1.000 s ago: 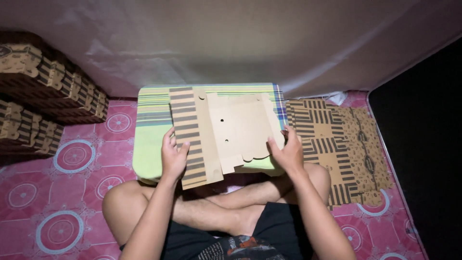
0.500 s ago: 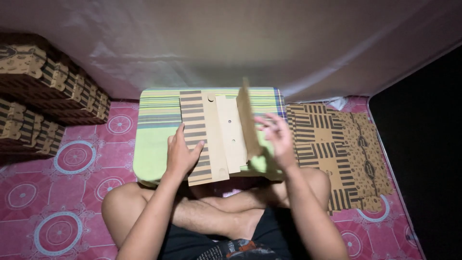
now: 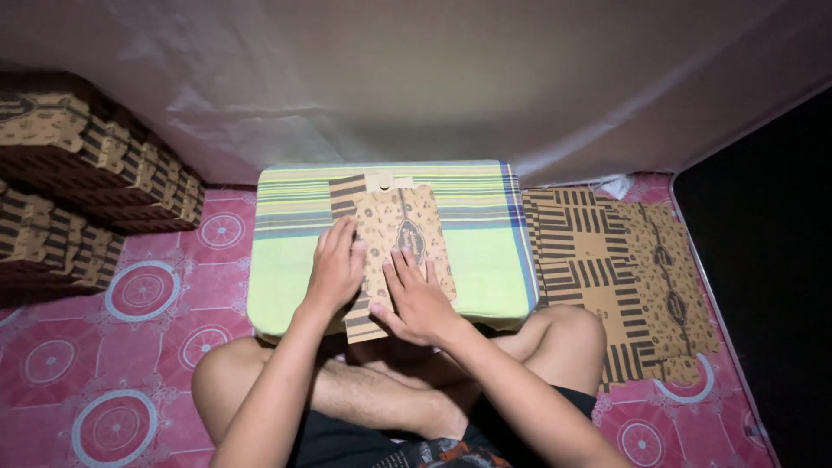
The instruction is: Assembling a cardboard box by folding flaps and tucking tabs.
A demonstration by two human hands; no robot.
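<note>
A folded brown cardboard carton blank (image 3: 399,227), printed with stripes and small patterns, lies on a green striped cushion (image 3: 472,260) in front of my crossed legs. My left hand (image 3: 334,267) rests flat on the blank's left striped part. My right hand (image 3: 418,296) presses flat on its lower right part, fingers spread. Neither hand grips anything.
A stack of flat, unfolded patterned cardboard blanks (image 3: 615,277) lies on the pink patterned floor to the right. Stacks of folded cartons (image 3: 78,191) are piled at the left. A pale sheet wall (image 3: 416,78) stands behind the cushion.
The wide open blank has been folded over: my right hand swung its right flap up and across to the left, and both hands now press it flat.
</note>
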